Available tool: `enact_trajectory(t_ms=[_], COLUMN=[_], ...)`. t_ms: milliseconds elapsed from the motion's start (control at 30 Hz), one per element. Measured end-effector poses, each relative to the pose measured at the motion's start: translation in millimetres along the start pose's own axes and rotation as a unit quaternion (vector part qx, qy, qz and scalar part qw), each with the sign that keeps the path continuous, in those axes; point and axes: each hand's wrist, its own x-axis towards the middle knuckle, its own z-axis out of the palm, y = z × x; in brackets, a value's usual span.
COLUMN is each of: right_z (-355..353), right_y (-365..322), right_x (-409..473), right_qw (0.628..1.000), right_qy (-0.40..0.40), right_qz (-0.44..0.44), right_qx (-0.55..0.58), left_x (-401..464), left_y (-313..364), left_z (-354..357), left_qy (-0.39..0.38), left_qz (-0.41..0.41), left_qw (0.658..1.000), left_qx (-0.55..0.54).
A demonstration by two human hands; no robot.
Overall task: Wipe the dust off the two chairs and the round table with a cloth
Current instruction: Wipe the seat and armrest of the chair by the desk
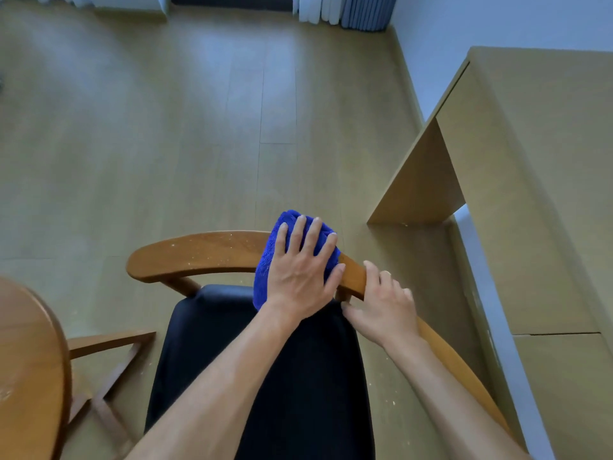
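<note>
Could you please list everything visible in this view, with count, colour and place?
cloth: one, blue, draped over the chair's curved backrest.
chair: one, brown wood with a black seat, centre foreground; pale specks on its rail.
round table: one, brown wood, lower left edge.
desk: one, light wood, right side by the wall.
curtains: white and grey, top edge.
floor: light wood planks.
left hand: one, pressing flat on the cloth.
right hand: one, its grip around the chair rail.
</note>
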Motion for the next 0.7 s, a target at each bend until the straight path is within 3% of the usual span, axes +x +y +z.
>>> enact_trajectory(t_ms=[167, 300, 500, 700], right_z=[-7, -4, 5, 6], right_y=[-1, -2, 1, -1], right_x=[3, 2, 1, 0], right_qw=[1.000, 0.999, 0.997, 0.996], right_qy=[0.013, 0.026, 0.069, 0.089], right_qz=[-0.003, -0.018, -0.021, -0.023], right_qx=[-0.012, -0.011, -0.007, -0.003], left_x=[5, -5, -3, -54], left_y=[3, -24, -39, -177], left_z=[2, 5, 1, -12], left_qy=[0.028, 0.045, 0.080, 0.109], left_qz=[0.021, 0.090, 0.093, -0.069], left_qw=[0.999, 0.995, 0.992, 0.992], left_qx=[-0.008, 0.014, 0.009, 0.009])
